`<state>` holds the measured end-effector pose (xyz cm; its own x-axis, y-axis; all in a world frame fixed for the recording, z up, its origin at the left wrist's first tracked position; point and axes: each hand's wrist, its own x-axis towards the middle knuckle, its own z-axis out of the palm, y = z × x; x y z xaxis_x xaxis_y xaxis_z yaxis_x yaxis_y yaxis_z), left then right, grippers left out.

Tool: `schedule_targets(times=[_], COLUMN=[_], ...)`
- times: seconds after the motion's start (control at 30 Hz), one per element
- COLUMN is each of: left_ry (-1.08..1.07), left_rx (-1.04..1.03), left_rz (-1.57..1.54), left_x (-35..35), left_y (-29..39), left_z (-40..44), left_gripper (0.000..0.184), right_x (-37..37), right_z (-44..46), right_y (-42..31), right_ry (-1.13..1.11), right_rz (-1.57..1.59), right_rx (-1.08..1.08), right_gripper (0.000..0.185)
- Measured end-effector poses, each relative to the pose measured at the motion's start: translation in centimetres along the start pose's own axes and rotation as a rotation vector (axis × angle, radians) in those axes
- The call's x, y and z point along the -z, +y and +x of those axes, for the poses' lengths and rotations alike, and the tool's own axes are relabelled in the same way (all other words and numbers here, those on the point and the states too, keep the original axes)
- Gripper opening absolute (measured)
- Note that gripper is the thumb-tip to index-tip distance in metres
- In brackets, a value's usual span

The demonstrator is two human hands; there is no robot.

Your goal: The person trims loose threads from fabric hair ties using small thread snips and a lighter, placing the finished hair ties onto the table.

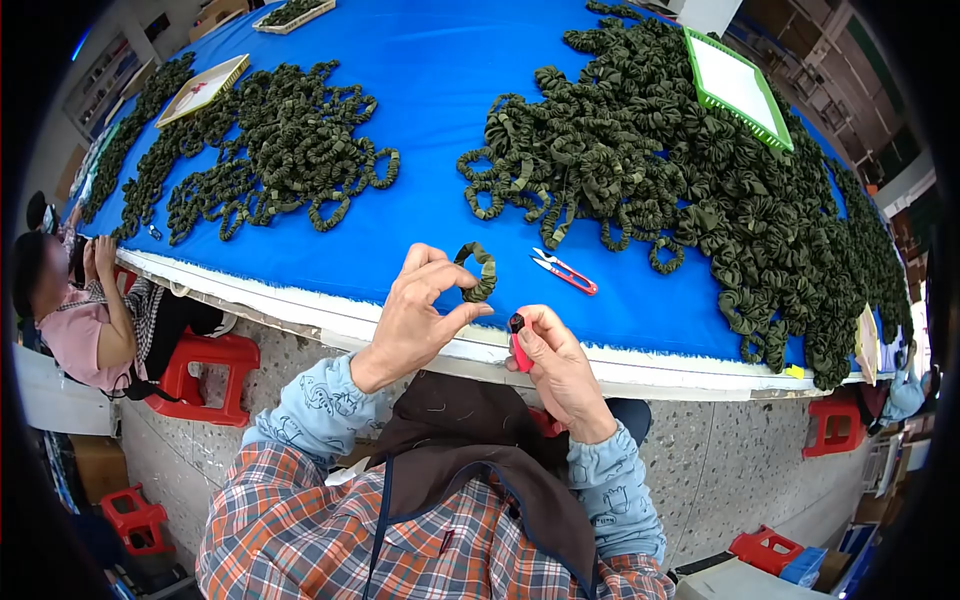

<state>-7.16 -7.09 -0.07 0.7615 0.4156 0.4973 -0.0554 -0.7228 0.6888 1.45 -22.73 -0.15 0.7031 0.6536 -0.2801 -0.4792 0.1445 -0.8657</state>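
Note:
My left hand (pixel 412 318) pinches a dark green ruffled scrunchie (pixel 484 284) between thumb and fingers, holding it up over the table's near edge. A little lower and to the right, my right hand (pixel 562 368) is closed around a pinkish-red lighter (pixel 522 352) with a black top. No flame shows at the lighter, which is apart from the scrunchie. On the blue tabletop (pixel 430 170) beyond my hands lies a pair of red-handled thread snips (pixel 568 274), blades pointing up and left.
Large heaps of green scrunchies (pixel 600 150) cover the right side, with a smaller pile (pixel 290 140) at left. A green-rimmed tray (pixel 735 85) rests on the right heap; a yellowish tray (pixel 203 88) is at far left. Another person (pixel 85 325) sits left, near a red stool (pixel 208 378).

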Motion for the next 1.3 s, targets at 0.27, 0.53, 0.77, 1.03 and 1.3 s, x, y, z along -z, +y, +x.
schedule_targets(times=[0.27, 0.53, 0.77, 1.03, 1.3], left_ry=[0.026, 0.076, 0.091, 0.093, -0.055], left_rx=[-0.06, -0.173, -0.21, -0.227, 0.19], left_rz=[0.05, 0.163, 0.25, 0.308, -0.185], left_x=[0.0, 0.1, 0.0, -0.3, 0.7], left_y=[0.8, 0.9, 0.5, 0.0, -1.1], left_z=[-0.5, -0.8, -0.9, -0.9, -0.9], left_gripper=[0.024, 0.024, 0.024, 0.024, 0.023], right_x=[0.4, -0.1, -0.4, -0.3, 4.6], right_z=[0.6, 1.8, 2.3, 2.9, 1.7], right_y=[-1.6, -1.1, -0.6, -0.2, -1.9], right_ry=[-0.189, -0.141, -0.154, -0.148, 0.057], right_rz=[-0.179, -0.227, -0.389, -0.5, -0.991], right_rx=[-0.147, -0.132, -0.042, -0.009, 0.54], right_gripper=[0.042, 0.041, 0.042, 0.045, 0.027])
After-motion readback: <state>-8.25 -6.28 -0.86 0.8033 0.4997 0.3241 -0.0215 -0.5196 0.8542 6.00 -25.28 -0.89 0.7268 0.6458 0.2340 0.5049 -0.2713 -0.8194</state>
